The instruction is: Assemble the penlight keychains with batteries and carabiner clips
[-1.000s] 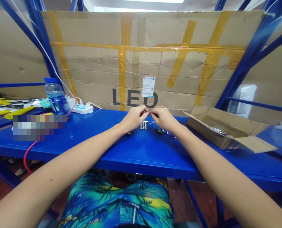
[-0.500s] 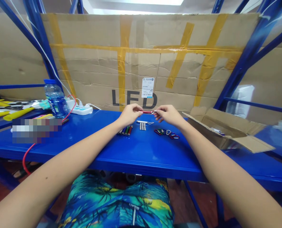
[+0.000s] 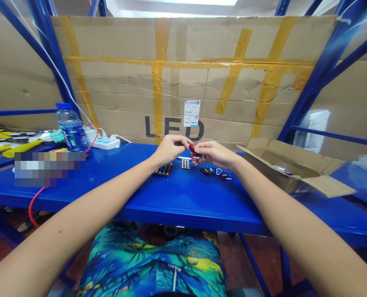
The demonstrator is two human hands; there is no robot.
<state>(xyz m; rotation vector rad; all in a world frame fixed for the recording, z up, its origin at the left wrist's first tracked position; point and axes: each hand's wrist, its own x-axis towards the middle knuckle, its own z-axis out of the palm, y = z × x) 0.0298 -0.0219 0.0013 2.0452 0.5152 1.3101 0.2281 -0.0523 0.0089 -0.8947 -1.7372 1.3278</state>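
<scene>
Between my two hands, over the table, is a slim red metal tube (image 3: 191,147). My left hand (image 3: 171,149) pinches its left end with thumb and forefinger. My right hand (image 3: 213,152) is closed on the other end; a small red loop, like a carabiner (image 3: 196,157), shows under its fingers. Just below lies a silver tube (image 3: 183,158), partly covered by the right fingers. Small silver cylinders (image 3: 185,164) stand in neat rows in front of it. Several coloured tubes (image 3: 164,169) lie by my left wrist, and several coloured carabiners (image 3: 216,173) lie below my right hand.
An open cardboard box (image 3: 294,169) stands at the right. On the left are a water bottle (image 3: 72,128), a white power strip (image 3: 104,142) and a red cable (image 3: 33,206). A big taped cardboard sheet (image 3: 124,90) closes off the back of the blue table (image 3: 183,202).
My right hand has moved slightly left and turned, its fingers closing in toward my left hand. The red tube has gone from level to tilted, and less of it shows.
</scene>
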